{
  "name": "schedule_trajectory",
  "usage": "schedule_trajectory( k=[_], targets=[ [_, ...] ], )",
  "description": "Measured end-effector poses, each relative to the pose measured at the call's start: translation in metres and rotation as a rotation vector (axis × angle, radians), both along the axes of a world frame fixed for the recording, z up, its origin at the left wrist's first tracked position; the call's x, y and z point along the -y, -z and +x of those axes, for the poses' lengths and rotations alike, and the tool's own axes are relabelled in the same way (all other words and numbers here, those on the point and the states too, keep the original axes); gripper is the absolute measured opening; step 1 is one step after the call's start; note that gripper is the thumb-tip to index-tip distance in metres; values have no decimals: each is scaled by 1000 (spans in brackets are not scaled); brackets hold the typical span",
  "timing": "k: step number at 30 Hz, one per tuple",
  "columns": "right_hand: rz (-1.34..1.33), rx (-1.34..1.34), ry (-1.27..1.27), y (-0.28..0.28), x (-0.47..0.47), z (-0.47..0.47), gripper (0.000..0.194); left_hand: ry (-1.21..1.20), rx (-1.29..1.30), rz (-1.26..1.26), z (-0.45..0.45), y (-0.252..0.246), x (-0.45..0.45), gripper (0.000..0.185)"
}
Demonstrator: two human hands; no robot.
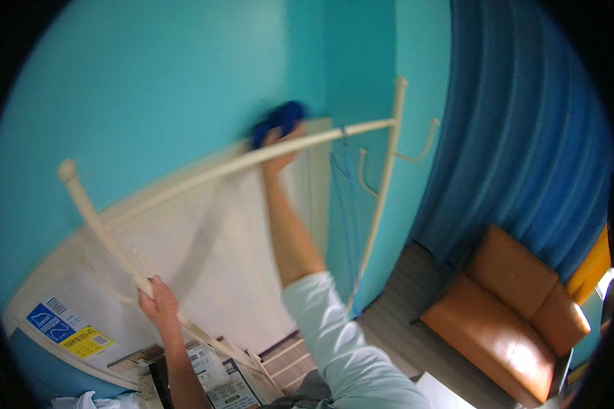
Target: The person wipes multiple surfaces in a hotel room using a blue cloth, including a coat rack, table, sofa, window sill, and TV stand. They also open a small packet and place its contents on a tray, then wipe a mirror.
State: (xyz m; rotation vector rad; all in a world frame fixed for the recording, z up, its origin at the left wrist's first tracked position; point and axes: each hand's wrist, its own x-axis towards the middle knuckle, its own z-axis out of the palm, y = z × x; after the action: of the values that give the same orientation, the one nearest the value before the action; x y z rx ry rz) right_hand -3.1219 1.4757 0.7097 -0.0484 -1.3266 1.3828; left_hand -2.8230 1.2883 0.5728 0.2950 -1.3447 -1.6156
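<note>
My right hand (282, 153) reaches up behind the top rail of a cream metal coat rack (225, 169). It holds a dark blue cloth (281, 122), blurred, at the top edge of a white door frame (184, 176). Whether the cloth touches the frame or the turquoise wall (184, 92) cannot be told. Lower down on the left, my left hand (159, 305) is wrapped around the rack's left upright post (107, 243), just below its hooks. Blue clothes hangers (349, 189) hang from the right end of the rail.
Hooks (432, 138) jut from the right post. A brown sofa (496, 327) stands on the wood-look floor (389, 327) before a blue curtain (491, 128). Stickers with writing (69, 330) are on the white door (235, 255). Printed boxes (230, 383) lie below my left arm.
</note>
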Motion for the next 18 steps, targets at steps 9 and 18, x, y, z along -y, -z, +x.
schedule_trajectory(
  k=[9, 18],
  targets=[
    [863, -94, -853, 163, -169, 346, 47, 128, 29, -310, 25, 15, -4, 23],
    [1568, 369, 995, -60, -311, 124, 32, -45, 33, -286, 17, 20, 1, 26]
  ],
)
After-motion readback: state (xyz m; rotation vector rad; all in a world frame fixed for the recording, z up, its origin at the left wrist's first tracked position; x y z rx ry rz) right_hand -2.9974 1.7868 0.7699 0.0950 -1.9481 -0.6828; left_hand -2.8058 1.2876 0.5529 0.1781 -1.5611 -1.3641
